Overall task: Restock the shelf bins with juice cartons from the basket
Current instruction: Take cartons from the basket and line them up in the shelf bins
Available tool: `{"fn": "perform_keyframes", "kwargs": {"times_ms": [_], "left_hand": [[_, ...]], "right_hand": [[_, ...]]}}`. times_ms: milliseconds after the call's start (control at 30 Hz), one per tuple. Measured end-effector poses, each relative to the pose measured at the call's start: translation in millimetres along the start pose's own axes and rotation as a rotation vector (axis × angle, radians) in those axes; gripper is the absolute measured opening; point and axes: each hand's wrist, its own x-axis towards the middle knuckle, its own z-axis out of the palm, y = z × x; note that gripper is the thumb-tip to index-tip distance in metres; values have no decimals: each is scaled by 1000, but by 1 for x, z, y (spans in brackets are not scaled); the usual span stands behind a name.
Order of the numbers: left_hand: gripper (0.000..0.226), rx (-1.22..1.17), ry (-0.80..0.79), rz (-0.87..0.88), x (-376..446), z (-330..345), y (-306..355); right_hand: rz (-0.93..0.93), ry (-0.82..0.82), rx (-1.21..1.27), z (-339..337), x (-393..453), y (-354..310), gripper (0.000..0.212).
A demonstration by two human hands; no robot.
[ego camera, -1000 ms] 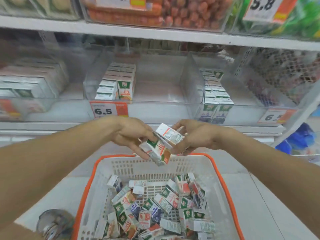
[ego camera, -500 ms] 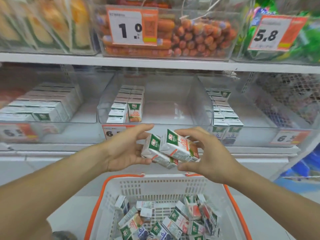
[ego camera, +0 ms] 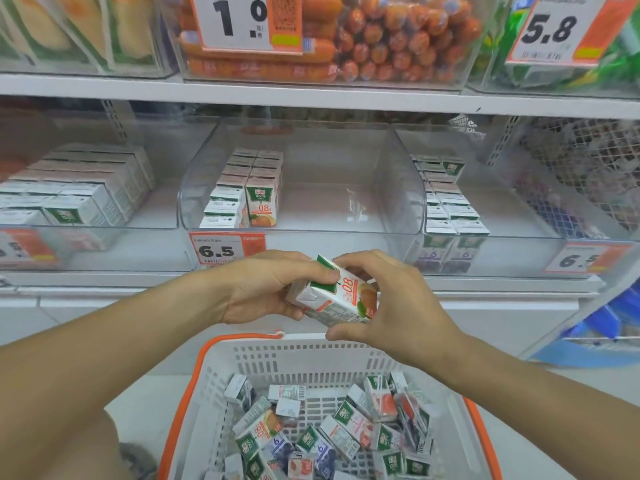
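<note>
Both hands met above the white perforated plastic basket with an orange rim, sharing a small bundle of white juice cartons with green tops and an orange "08" print. The left hand gripped the bundle's left end, its fingers curled over the top and the thumb beneath. The right hand clasped the right end, fingertips arched onto the upper edge and the thumb pressed along the underside. The bundle lay tilted, held just in front of the shelf edge and below the clear plastic middle bin (which held two short rows of matching cartons along its left side). More cartons lay jumbled in the basket. An orange-and-white price tag reading 6.5 hung on the bin's front.
</note>
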Motion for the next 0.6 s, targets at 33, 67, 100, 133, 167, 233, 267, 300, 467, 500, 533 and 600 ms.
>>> {"fn": "perform_keyframes", "kwargs": {"times_ms": [33,67,100,133,167,233,267,300,467,500,533,600], "left_hand": [[50,8,-7,3,1,-1,0],[50,16,-16,8,2,-1,-1],[50,27,-25,13,2,-2,-2],[52,39,-34,15,2,-2,-2],[55,49,-40,15,3,-2,-3],[59,60,-32,10,4,-3,-4],[59,66,-21,9,5,-4,-5],[58,82,-10,10,5,-5,-6],[61,300,21,29,4,-14,-8],[64,352,21,34,3,-15,-8],[66,397,16,42,3,-16,-7],[66,488,-13,76,0,-17,-5]], "right_hand": [[12,8,-12,2,0,0,79],[22,16,-25,4,0,0,79],[32,26,-36,6,0,0,79],[44,34,-43,8,0,0,79],[54,36,-47,9,0,0,79],[57,16,-55,10,2,-1,79],[54,-15,-51,9,3,-1,79],[54,-61,-32,8,5,-2,78],[157,-309,297,-2,11,6,53],[188,-330,359,-3,12,9,48],[217,-348,415,-3,12,13,46],[257,-390,519,-1,12,16,50]]}}
